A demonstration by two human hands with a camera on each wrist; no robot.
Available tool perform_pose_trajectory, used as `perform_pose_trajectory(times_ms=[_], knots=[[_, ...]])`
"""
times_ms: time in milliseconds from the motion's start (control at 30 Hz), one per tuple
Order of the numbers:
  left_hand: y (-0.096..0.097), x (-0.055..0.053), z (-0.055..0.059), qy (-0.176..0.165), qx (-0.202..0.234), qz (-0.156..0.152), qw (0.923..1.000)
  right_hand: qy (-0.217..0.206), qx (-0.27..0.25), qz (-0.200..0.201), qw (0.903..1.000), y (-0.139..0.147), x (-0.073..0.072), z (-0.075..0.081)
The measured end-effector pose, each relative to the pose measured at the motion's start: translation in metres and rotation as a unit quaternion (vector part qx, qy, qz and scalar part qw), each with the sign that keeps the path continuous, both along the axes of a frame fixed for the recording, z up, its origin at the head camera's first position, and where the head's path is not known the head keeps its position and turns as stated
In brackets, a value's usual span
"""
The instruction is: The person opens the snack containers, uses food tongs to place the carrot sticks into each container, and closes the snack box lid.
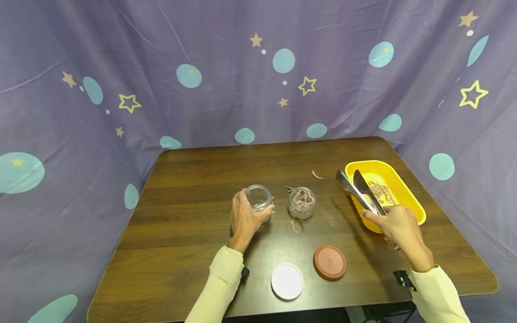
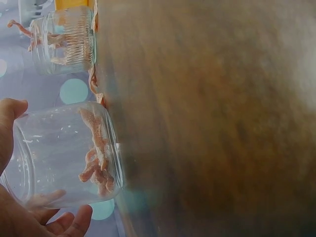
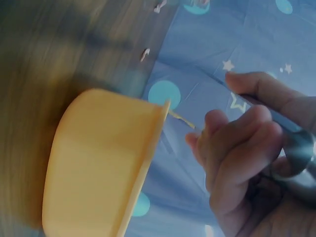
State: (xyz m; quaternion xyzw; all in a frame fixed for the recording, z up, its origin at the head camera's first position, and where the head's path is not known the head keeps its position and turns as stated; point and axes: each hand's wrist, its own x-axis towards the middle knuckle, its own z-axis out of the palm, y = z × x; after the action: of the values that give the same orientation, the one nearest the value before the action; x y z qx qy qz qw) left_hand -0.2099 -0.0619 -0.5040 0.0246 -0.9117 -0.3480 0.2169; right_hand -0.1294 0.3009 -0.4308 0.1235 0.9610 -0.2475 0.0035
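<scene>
My left hand grips a clear glass jar round its side, near the middle of the table. A few pinkish-brown strips lie at the bottom of that jar. In my right hand are metal tongs, their ends apart above the left rim of a yellow tub. More strips lie inside the tub. A second glass jar, well filled with strips, stands between the hands; one strip sticks up from its mouth in the left wrist view.
A white lid and a brown lid lie flat toward the table's front edge. Loose strips are on the wood: one behind the second jar, another in front of it. A patterned purple curtain hangs behind the table.
</scene>
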Motion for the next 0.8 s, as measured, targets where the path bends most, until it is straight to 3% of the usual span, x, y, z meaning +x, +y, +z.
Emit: perform_pose_trajectory(times_ms=[367, 800], knots=[[-0.001, 0.000, -0.001, 0.029, -0.006, -0.006, 0.9995, 0.041, -0.009, 0.005, 0.9991, -0.019, -0.001, -0.004], [-0.002, 0.000, 0.000, 0.016, -0.003, -0.005, 0.9999, 0.037, -0.002, 0.010, 0.9993, -0.035, 0.003, -0.041]])
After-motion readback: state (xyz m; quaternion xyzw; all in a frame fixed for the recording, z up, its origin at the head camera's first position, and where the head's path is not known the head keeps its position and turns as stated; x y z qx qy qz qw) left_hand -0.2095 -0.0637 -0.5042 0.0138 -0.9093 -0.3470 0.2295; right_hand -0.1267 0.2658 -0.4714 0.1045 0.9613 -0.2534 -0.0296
